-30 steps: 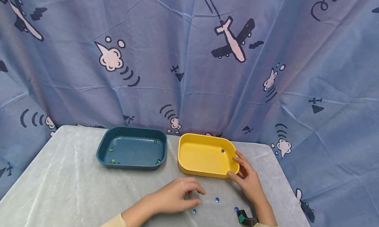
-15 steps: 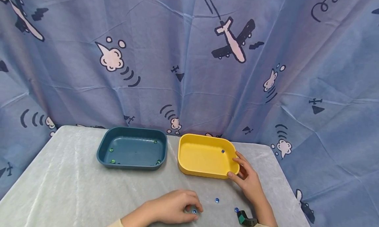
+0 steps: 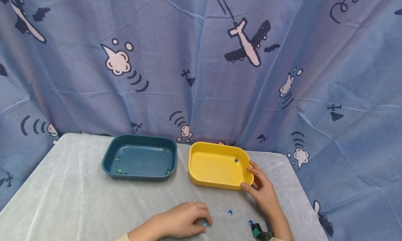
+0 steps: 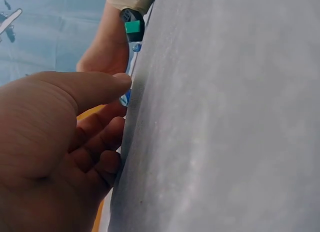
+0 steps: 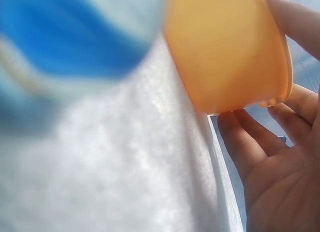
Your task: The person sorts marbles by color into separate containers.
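My left hand (image 3: 185,218) is low over the cloth, its thumb and index finger pinching a blue glass marble (image 3: 205,224). From the left wrist view, the marble (image 4: 125,97) shows between thumb tip and index finger, partly hidden by the thumb. My right hand (image 3: 263,192) grips the right end of a yellow tray (image 3: 216,185), thumb at the front corner and fingers along the side. Inside that tray lies one blue marble (image 3: 236,160). Two more rest on the cloth: one blue marble (image 3: 230,212) in front of the tray, another blue marble (image 3: 250,222) beside the right wrist.
A dark teal tray (image 3: 141,177) with several green marbles (image 3: 119,171) stands left of the yellow one. Pale cloth (image 3: 78,206) covers the table, and a blue curtain (image 3: 157,59) hangs behind it. Close to the right wrist camera, a blurred blue-and-white marble (image 5: 80,36) fills one corner.
My left hand has come down toward the near edge, and its thumb and index finger have closed around the blue marble. The right hand and both trays have stayed put.
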`<state>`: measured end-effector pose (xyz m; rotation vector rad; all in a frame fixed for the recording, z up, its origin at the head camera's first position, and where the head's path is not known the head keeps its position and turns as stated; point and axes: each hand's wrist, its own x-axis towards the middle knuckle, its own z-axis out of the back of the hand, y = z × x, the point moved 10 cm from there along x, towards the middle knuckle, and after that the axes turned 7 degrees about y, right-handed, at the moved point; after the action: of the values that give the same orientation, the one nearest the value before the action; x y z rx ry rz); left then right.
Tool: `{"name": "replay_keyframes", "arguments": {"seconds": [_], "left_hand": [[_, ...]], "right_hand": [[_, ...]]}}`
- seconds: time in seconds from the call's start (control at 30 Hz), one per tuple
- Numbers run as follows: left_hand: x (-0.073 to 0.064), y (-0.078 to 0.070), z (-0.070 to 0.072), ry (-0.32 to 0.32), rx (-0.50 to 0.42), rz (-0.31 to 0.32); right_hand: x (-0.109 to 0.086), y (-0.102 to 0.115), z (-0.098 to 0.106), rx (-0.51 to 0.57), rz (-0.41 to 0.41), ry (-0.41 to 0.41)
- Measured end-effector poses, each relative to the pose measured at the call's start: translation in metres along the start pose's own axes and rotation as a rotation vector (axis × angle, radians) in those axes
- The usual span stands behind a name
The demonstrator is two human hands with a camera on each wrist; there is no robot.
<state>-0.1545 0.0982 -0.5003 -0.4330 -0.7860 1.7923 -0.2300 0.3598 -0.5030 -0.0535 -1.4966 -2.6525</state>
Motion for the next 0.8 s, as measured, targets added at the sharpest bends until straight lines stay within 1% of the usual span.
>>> {"name": "replay_keyframes", "arguments": {"seconds": [0.27,0.8], "left_hand": [[-0.0007,0.0023,-0.0008,-0.026,0.005,-0.002],[-0.0013,0.0005,-0.002,-0.059,0.037,-0.042]], "right_hand": [[0.0015,0.0,0.0006,0.009,0.024,-0.003],[0.0007,-0.0005,0.0003,0.017,0.019,-0.003]]}}
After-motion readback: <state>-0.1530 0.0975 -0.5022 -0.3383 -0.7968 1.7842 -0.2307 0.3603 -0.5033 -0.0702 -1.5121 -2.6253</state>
